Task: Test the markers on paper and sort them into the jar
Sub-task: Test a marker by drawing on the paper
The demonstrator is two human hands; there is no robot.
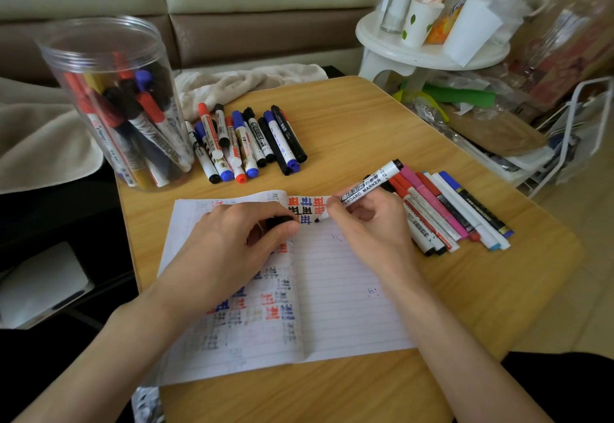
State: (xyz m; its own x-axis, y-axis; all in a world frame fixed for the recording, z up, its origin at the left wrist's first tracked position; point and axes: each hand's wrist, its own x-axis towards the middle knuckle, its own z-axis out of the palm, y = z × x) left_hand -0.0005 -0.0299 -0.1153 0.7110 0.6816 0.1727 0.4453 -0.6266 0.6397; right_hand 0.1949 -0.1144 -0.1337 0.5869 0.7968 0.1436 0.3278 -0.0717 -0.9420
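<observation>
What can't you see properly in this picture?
Head view:
- Black object in the left hand: mostly hidden by its fingers.
- Left notebook page: partly under the left forearm.
- Labels inside the jar: blurred behind plastic.
- Tip of the marker in the right hand: too small to show contact.

Your right hand (368, 223) pinches a whiteboard marker (368, 186), its tip touching the open notebook (349, 289) just beside rows of red, black and blue test marks. Your left hand (239, 240) rests on the left page, gripping a black cap (279, 221). The clear jar (109, 97), part-filled with markers, stands at the table's (365, 117) far left; a loose pile (249, 143) lies beside it, and a second row (455, 210) lies right of your right hand.
</observation>
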